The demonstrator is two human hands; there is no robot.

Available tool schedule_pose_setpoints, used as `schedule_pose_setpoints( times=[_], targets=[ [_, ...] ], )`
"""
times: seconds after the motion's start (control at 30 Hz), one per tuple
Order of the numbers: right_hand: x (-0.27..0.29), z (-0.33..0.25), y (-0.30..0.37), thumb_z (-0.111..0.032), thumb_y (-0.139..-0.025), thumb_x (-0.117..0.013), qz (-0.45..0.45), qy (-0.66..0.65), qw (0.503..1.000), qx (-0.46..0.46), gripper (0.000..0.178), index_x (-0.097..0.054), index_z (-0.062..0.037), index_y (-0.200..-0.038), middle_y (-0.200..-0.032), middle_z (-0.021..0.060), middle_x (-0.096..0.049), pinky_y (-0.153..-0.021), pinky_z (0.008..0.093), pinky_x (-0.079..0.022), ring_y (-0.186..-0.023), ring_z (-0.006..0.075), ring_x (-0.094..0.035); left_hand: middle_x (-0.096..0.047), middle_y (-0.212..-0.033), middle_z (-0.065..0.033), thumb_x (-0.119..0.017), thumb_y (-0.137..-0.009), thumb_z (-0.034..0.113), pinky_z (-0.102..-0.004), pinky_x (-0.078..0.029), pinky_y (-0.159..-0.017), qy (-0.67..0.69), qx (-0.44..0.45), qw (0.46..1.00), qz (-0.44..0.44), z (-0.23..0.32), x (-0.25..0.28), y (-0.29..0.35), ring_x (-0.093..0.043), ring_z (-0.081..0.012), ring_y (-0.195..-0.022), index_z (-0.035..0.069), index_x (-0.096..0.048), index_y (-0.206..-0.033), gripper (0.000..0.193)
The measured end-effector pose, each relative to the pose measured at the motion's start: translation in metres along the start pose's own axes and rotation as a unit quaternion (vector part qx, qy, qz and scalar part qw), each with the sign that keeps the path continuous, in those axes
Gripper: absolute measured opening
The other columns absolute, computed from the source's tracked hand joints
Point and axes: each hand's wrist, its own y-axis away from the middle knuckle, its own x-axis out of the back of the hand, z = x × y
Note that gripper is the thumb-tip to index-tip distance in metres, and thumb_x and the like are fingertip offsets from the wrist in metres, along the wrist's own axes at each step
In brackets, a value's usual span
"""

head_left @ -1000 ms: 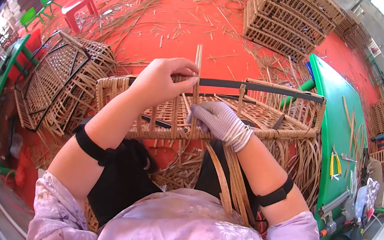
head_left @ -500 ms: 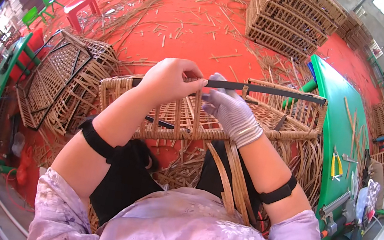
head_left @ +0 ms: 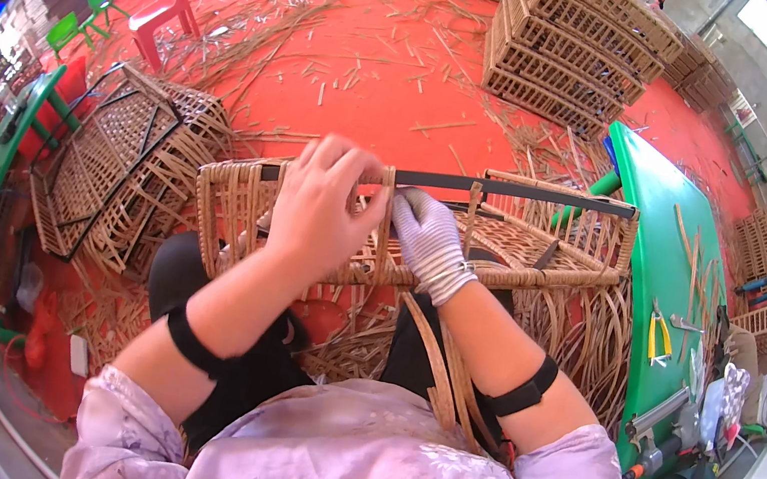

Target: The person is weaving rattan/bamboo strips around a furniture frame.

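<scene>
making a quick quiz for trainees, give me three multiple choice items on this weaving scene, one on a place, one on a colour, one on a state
1. Where do both hands meet?
A. on the dark top bar of the wicker basket
B. on the green table
C. on the floor

2. What colour is the plastic chair at upper left?
A. blue
B. red
C. white

3. Which hand is gloved?
A. left
B. right
C. neither

Answers:
1 A: the left hand and right hand pinch the dark top bar of the wicker basket.
2 B: the plastic chair is red.
3 B: only the right hand wears a pale knit glove.
</scene>
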Motion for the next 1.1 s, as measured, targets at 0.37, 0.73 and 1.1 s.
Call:
schedule_pose_setpoints(
  times=[0.37, 0.73, 1.1],
  targets=[
    [-0.004, -0.003, 0.005, -0.029, -0.096, -0.045, 0.035, 0.159, 0.985, 0.060, 0.032, -0.060, -0.0013, -0.100, -0.091, 0.0267, -0.063, -0.077, 0.0481, -0.048, -0.089, 0.0441, -0.059, -0.061, -0.059, -0.0119, -0.049, -0.095, 0.022, -0.0356, -0.048, -0.049, 0.169, 0.228, 0.912, -0.297, 0.005, -0.008, 0.009, -0.059, -0.0212, -0.047, -0.004, -0.061, -0.078, 0.033],
    [0.003, -0.011, 0.035, -0.030, -0.096, -0.046, 0.031, 0.138, 0.989, 0.041, 0.032, -0.060, -0.0017, -0.094, -0.079, 0.0258, -0.062, -0.070, 0.0489, -0.047, -0.079, 0.0433, -0.060, -0.059, -0.053, -0.0119, -0.052, -0.091, 0.023, -0.0354, -0.049, -0.053, 0.211, 0.330, 0.886, -0.248, 0.001, -0.014, -0.005, -0.060, -0.0210, -0.049, -0.004, -0.063, -0.065, 0.038],
    [0.005, -0.014, 0.044, -0.025, -0.095, -0.048, 0.020, 0.132, 0.988, 0.075, 0.026, -0.058, -0.0025, -0.085, -0.071, 0.0232, -0.060, -0.065, 0.0487, -0.047, -0.072, 0.0421, -0.060, -0.063, -0.057, -0.0116, -0.056, -0.088, 0.020, -0.0358, -0.051, -0.057, 0.221, 0.340, 0.894, -0.192, 0.006, -0.017, -0.009, -0.062, -0.0209, -0.053, -0.003, -0.064, -0.069, 0.031]
  ],
)
